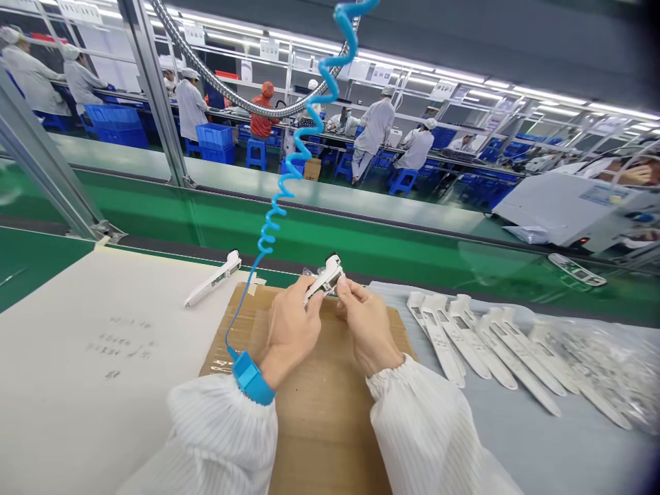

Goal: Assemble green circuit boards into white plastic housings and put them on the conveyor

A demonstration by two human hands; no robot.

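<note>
My left hand is closed around the lower part of a white plastic handheld device housing with a black tip, held tilted above a sheet of brown cardboard. My right hand pinches the upper right side of the same housing between thumb and fingertips; any small part under those fingertips is hidden. Around my left wrist is a blue wrist strap with a coiled blue cord running upward. A similar white housing lies on the white sheet to the left.
Several long white plastic shells lie at the right, beside a clear bag of small parts. Beyond the bench runs a green conveyor belt, carrying another white shell. A metal post rises at left. Co-workers sit farther back.
</note>
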